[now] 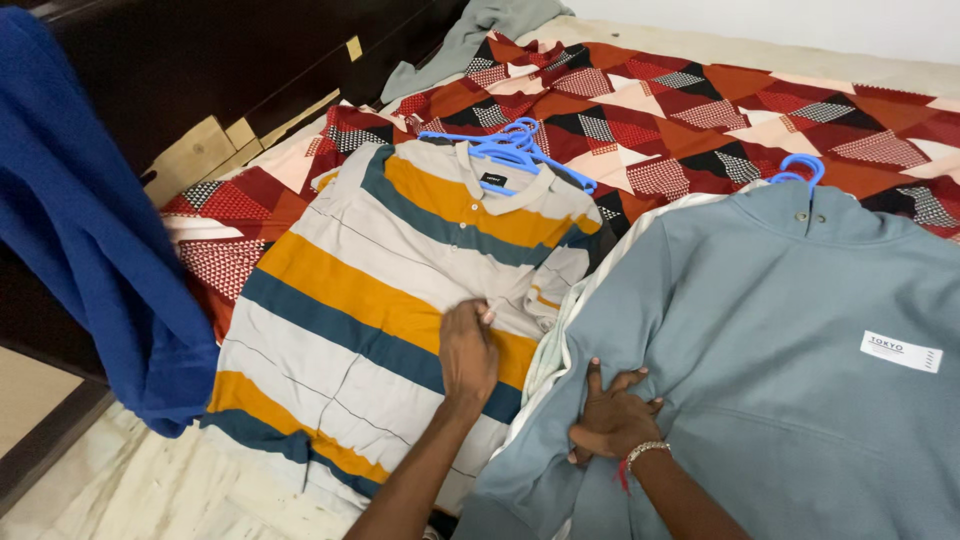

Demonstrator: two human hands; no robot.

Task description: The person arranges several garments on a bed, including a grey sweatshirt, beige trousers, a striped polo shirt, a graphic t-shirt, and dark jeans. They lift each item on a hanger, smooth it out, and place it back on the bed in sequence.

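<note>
I am seeing the left hand (467, 352) pinching the striped polo shirt (400, 300) (on a blue hanger (510, 148)), while the right hand (612, 418) is pressing its released fingers onto the grey-blue hoodie (780, 340) on the bed (700, 110).

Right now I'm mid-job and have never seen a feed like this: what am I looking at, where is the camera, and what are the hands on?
There is one picture, taken by a camera worn on a person's head, looking down at their own two bare hands. No machine is involved.

The surface is a bed with a patterned bedspread in red, black and cream triangles. On it lie two garments on blue hangers: a striped polo shirt in grey, mustard and teal, and beside it a grey-blue sweatshirt that partly overlaps a pale garment underneath.

The left hand rests on the polo shirt and pinches its fabric near the edge. The right hand, with a bracelet at the wrist, presses flat on the sweatshirt's sleeve. A blue cloth hangs at the left, and a dark cabinet stands behind it.
</note>
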